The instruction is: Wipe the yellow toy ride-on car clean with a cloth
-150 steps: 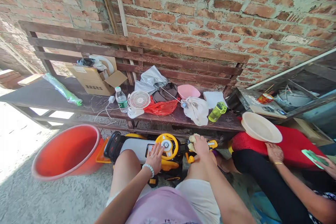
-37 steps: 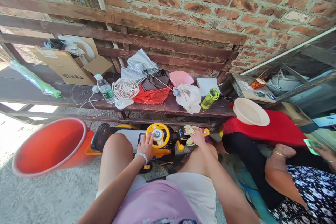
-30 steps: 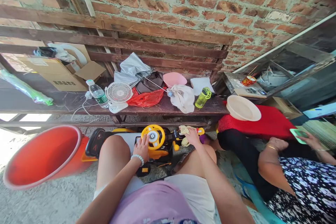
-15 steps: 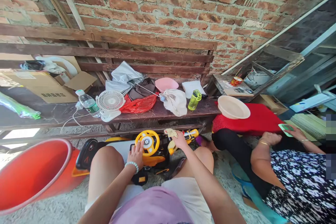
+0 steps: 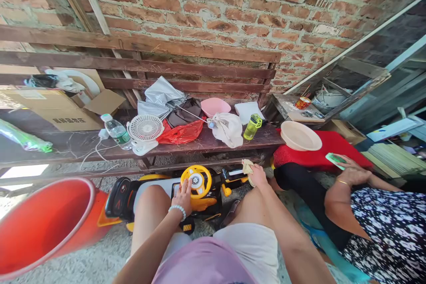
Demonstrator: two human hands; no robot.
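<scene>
Now left hand (image 5: 181,198) resting on yellow steering wheel (image 5: 196,182), fingers (image 5: 187,188) spread; right hand (image 5: 257,176) clamped on pale cloth (image 5: 248,168) at toy ride-on car (image 5: 208,194). Loosened hold could drop cloth; hard pressing could tip car toward orange bucket (image 5: 103,206).

Hands on a yellow ride-on toy car (image 5: 206,199)
The left hand (image 5: 181,197) lies open on the steering wheel (image 5: 191,169) at 7 o'clock; the right hand (image 5: 258,176) grips a pale cloth (image 5: 247,166) at 5 o'clock; an orange bucket (image 5: 49,230) tilts at 8 o'clock.
</scene>
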